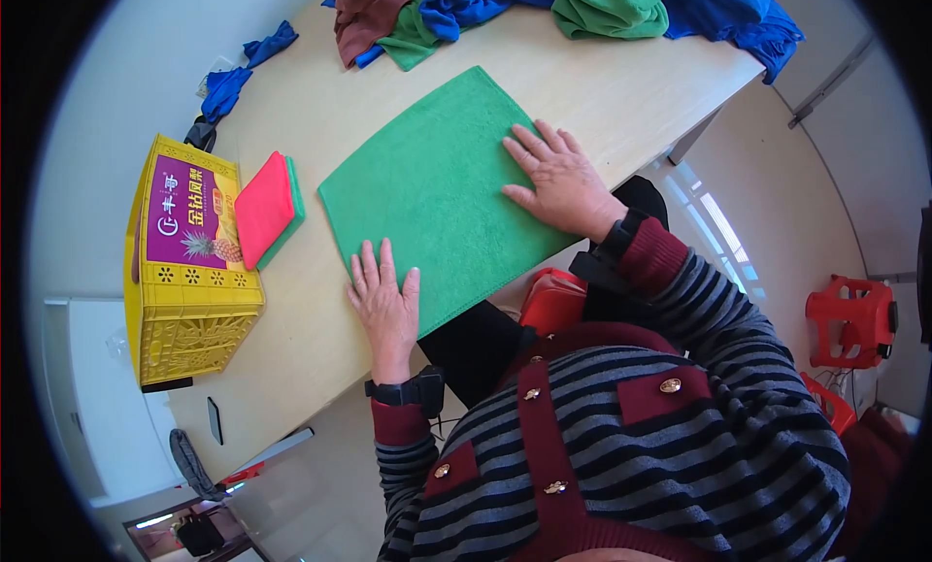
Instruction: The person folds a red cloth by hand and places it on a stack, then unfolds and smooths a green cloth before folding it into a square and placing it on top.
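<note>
A green cloth (437, 188) lies spread flat on the light wooden table, its near edge reaching the table's front edge. My left hand (385, 305) rests on the cloth's near left corner, fingers apart and pointing away from me. On the right part of the cloth lies my right hand (558, 179), palm down with its fingers spread. Neither hand grips anything. To the left of the cloth, a folded stack with a red cloth (264, 211) on top and green beneath leans against a yellow crate (199, 314).
Crumpled brown (367, 16), green (610, 7) and blue (718, 14) cloths are heaped along the far edge. Small blue cloths (225, 91) lie at the far left. A dark flat object (215, 421) is near the left end. Red stools (849, 319) stand on the floor at right.
</note>
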`<state>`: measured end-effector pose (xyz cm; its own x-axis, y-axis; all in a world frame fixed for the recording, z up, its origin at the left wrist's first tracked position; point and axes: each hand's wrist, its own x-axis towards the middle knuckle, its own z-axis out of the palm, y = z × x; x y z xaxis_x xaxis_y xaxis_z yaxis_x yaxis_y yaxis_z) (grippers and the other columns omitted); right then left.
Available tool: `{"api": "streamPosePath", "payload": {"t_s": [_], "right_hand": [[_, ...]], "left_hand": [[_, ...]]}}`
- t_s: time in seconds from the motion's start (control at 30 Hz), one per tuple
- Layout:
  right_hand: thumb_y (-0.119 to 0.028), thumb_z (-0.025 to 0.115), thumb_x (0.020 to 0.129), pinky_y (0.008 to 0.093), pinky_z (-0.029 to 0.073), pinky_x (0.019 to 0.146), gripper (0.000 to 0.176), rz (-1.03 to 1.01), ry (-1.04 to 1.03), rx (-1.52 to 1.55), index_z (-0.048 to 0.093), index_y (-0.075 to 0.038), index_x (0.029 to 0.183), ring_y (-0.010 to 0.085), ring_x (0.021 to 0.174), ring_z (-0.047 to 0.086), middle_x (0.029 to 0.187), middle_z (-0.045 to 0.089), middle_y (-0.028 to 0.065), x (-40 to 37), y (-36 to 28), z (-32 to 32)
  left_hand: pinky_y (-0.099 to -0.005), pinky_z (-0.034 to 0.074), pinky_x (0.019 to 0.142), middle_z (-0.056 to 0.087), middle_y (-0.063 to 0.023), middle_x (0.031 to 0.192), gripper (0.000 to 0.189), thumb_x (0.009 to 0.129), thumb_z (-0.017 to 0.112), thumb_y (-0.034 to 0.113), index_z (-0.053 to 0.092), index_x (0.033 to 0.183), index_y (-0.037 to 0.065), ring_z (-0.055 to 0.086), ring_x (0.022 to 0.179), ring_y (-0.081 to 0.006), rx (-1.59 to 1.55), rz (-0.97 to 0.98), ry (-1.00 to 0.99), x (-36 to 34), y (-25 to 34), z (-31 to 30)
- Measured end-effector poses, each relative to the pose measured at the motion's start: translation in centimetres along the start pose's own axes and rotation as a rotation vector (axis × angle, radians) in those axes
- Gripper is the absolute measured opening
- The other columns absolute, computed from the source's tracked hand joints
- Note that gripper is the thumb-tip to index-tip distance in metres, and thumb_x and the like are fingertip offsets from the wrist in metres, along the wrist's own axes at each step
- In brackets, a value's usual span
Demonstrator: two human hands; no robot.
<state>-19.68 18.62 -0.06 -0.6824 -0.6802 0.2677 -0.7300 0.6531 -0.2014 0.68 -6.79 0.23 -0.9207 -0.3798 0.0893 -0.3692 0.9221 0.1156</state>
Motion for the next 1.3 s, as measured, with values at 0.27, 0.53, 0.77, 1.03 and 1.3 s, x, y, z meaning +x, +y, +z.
{"api": "streamPosePath", "payload": {"t_s": [0.27,0.53,0.77,1.03,1.3], "right_hand": [[-0.043,0.047,0.104,0.0477,0.021,0.124,0.058,0.009,0.037,-0.031,0.043,-0.011,0.152,0.0325,0.150,0.031,0.158,0.040,0.0123,-2.8,5.0,-0.9],[-0.028,0.057,0.100,0.0500,0.023,0.123,0.057,-0.130,0.007,0.117,0.043,-0.011,0.152,0.0314,0.148,0.036,0.158,0.041,0.0118,-7.0,8.5,-3.5],[-0.012,0.073,0.088,0.0512,0.028,0.122,0.077,-0.287,0.079,0.056,0.038,-0.020,0.156,0.0331,0.148,0.036,0.159,0.040,0.0118,-6.3,7.8,-2.4],[-0.006,0.074,0.082,0.0478,0.044,0.112,0.060,-0.450,0.095,0.197,0.057,-0.015,0.139,0.0338,0.139,0.048,0.145,0.055,0.0121,-4.8,5.6,-2.5],[-0.005,0.075,0.081,0.0393,0.056,0.092,0.025,-0.411,-0.019,0.488,0.069,-0.005,0.105,0.0336,0.109,0.068,0.111,0.072,0.0114,-6.1,4.6,-7.1]], "left_hand": [[-0.0608,0.011,0.122,0.025,-0.0135,0.166,0.070,0.103,0.044,0.055,0.034,0.159,0.014,0.018,0.154,-0.0362,-0.089,0.074,-0.006,-2.4,-1.9,-0.4],[-0.0540,0.024,0.120,0.037,-0.0162,0.160,0.070,0.087,0.071,0.017,0.044,0.150,0.008,0.031,0.149,-0.0361,-0.043,0.233,0.033,-7.7,-1.1,-1.8],[-0.0448,0.042,0.111,0.061,-0.0157,0.138,0.052,0.075,0.067,-0.009,0.065,0.126,0.003,0.055,0.131,-0.0367,-0.158,0.299,0.319,-8.9,-2.4,-0.4],[-0.0436,0.046,0.106,0.069,-0.0144,0.122,0.035,0.077,0.063,-0.012,0.070,0.108,0.001,0.062,0.121,-0.0353,-0.343,0.234,0.359,-8.7,-2.6,-1.0],[-0.0390,0.047,0.103,0.072,-0.0128,0.110,0.025,0.082,0.064,-0.010,0.069,0.105,0.000,0.065,0.112,-0.0300,-0.553,0.268,0.143,-9.6,-3.4,-5.0]]}}
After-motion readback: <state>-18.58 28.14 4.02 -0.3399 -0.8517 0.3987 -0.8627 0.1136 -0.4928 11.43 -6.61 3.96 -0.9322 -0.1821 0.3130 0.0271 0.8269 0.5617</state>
